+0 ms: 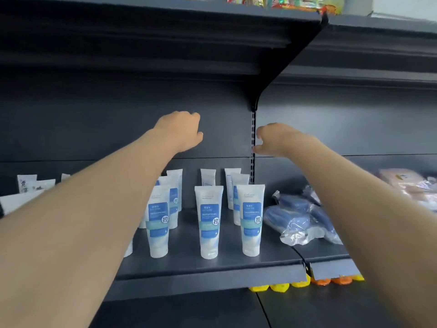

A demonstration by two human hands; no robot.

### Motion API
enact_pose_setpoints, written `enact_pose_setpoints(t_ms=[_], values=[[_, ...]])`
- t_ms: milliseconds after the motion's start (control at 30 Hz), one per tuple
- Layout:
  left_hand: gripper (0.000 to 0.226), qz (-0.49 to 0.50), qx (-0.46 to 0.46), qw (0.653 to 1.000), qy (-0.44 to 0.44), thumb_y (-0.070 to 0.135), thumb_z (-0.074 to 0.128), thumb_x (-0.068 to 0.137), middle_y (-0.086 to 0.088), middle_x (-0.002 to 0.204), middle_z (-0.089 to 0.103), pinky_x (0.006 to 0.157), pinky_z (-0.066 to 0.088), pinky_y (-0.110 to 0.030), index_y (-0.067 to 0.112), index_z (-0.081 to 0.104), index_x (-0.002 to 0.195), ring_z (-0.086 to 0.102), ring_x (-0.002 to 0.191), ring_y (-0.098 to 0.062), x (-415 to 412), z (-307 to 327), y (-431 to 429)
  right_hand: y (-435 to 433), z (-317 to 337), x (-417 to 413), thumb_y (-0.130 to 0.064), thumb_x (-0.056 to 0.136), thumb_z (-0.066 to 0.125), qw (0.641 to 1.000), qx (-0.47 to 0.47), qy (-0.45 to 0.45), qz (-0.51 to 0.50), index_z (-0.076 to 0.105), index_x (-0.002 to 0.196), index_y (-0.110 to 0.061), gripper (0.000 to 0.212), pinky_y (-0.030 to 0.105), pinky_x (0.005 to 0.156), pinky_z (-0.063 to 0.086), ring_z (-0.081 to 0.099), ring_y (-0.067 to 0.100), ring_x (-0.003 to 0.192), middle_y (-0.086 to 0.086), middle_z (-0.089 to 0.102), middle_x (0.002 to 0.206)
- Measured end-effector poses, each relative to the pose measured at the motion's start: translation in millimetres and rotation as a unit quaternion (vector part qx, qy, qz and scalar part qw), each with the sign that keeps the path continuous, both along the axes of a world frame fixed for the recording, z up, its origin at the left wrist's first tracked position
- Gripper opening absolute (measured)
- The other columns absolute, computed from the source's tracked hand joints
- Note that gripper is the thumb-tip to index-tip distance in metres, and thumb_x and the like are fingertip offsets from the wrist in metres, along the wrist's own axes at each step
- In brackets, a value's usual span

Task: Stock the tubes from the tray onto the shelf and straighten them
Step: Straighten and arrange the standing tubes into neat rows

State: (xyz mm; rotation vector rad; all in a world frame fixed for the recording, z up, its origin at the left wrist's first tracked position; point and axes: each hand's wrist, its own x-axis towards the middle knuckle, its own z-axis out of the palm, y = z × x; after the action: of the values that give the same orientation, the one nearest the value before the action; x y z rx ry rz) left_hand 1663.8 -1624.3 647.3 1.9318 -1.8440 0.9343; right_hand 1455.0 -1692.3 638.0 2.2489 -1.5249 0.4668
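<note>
Our fingers (260, 133) on the right hand (277, 140) are hanging loosely apart, thumb and forefinger gaping and gripping nothing; on the left hand (181, 130) they are curling down behind the knuckles, so we cannot tell how far they are bent or whether anything is in them. The tubes (208, 221) are standing cap-down in three files on the shelf (236, 265), labels facing us so they are reading from the aisle; the far middle one seems to be showing its back. Both hands are hovering above the far tubes, probably because we are reaching over the near row to square the back ones; our left forearm is covering more tubes at the left. Blue wrapped packs (295, 218) are lying just right of the tubes; pale packets (26, 185) are sitting far left, partly hidden; the tray is out of view.
</note>
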Motion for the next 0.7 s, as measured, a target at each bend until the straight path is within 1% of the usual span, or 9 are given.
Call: enact_pose_setpoints(t_ms=[67, 133, 267, 367, 433, 567, 700], values=[[0.037, 0.003, -0.005, 1.000, 0.000, 0.032, 0.041, 0.095, -0.013, 0.119, 0.053, 0.086, 0.044, -0.040, 0.006, 0.047, 0.121, 0.049, 0.110, -0.030, 2, 5, -24, -27, 2, 3, -0.035, 0.092, 0.050, 1.000, 0.003, -0.007, 0.008, 0.051, 0.124, -0.008, 0.042, 0.033, 0.078, 0.042, 0.053, 0.031, 0.106, 0.011, 0.055, 0.118], [0.037, 0.015, -0.004, 1.000, -0.002, 0.033, 0.040, 0.096, -0.012, 0.121, 0.053, 0.087, 0.044, -0.041, 0.007, 0.047, 0.122, 0.048, 0.112, -0.030, 6, 9, -46, -55, 6, 9, -0.035, 0.091, 0.051, 1.000, 0.016, -0.008, 0.021, 0.050, 0.126, -0.009, 0.043, 0.033, 0.081, 0.042, 0.052, 0.031, 0.111, 0.011, 0.054, 0.123], [0.037, 0.042, 0.010, 0.999, -0.017, 0.032, 0.038, 0.096, -0.012, 0.120, 0.053, 0.088, 0.044, -0.041, 0.007, 0.047, 0.121, 0.047, 0.112, -0.030, 15, 10, -84, -98, 11, 21, -0.034, 0.093, 0.049, 0.998, 0.016, -0.014, 0.055, 0.048, 0.128, -0.010, 0.042, 0.034, 0.084, 0.042, 0.052, 0.030, 0.112, 0.011, 0.055, 0.124], [0.035, 0.054, 0.025, 0.998, -0.037, 0.031, 0.038, 0.096, -0.012, 0.120, 0.053, 0.087, 0.044, -0.040, 0.007, 0.047, 0.119, 0.047, 0.113, -0.029, 21, 8, -108, -125, 8, 31, -0.034, 0.093, 0.048, 0.997, 0.001, -0.002, 0.072, 0.046, 0.132, -0.010, 0.045, 0.033, 0.086, 0.041, 0.049, 0.030, 0.116, 0.012, 0.053, 0.126], [0.034, 0.058, 0.037, 0.996, -0.053, 0.032, 0.038, 0.096, -0.011, 0.120, 0.053, 0.086, 0.043, -0.040, 0.007, 0.047, 0.118, 0.046, 0.114, -0.028, 23, 7, -124, -144, 3, 38, -0.034, 0.093, 0.048, 0.997, -0.002, 0.006, 0.076, 0.046, 0.131, -0.010, 0.045, 0.034, 0.090, 0.041, 0.047, 0.031, 0.118, 0.013, 0.052, 0.126], [0.035, 0.046, 0.049, 0.996, -0.064, 0.032, 0.038, 0.097, -0.011, 0.120, 0.053, 0.086, 0.042, -0.038, 0.007, 0.048, 0.118, 0.047, 0.114, -0.028, 26, 8, -148, -172, -8, 47, -0.034, 0.093, 0.047, 0.996, 0.013, 0.013, 0.085, 0.047, 0.127, -0.008, 0.043, 0.035, 0.092, 0.041, 0.044, 0.030, 0.118, 0.014, 0.051, 0.124], [0.034, 0.025, 0.068, 0.995, -0.071, 0.031, 0.037, 0.097, -0.011, 0.120, 0.052, 0.088, 0.041, -0.038, 0.006, 0.047, 0.119, 0.044, 0.116, -0.028, 28, 5, -166, -191, -14, 47, -0.036, 0.092, 0.047, 0.996, 0.018, 0.006, 0.083, 0.046, 0.129, -0.010, 0.045, 0.035, 0.092, 0.041, 0.045, 0.028, 0.119, 0.011, 0.050, 0.126]])
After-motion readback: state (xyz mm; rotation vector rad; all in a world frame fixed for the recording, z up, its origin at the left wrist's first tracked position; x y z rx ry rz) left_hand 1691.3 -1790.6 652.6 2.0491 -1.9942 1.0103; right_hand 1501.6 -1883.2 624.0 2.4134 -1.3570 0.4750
